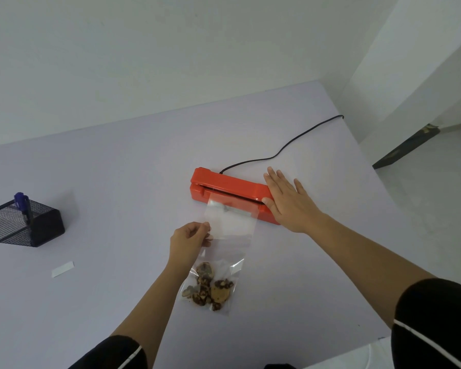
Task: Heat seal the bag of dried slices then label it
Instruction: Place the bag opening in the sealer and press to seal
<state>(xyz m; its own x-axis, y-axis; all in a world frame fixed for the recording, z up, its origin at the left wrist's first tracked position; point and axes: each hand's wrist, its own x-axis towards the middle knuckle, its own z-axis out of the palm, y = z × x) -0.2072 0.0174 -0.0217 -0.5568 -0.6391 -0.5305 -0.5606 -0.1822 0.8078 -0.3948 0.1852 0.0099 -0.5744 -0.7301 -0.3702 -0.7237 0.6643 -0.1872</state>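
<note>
Your right hand (288, 202) lies flat on the sealer's (224, 185) right end. Your left hand (188, 241) pinches the bag's (228, 230) left edge; its mouth sits in the slot. Label (62, 269) lies well left on the worktop (117, 177).

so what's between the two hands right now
Between left hand and right hand: the bag's clear upper part, top edge in the red sealer. Head view.

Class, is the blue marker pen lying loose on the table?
No, the blue marker pen stands inside the black wire-mesh holder at the left.
</note>
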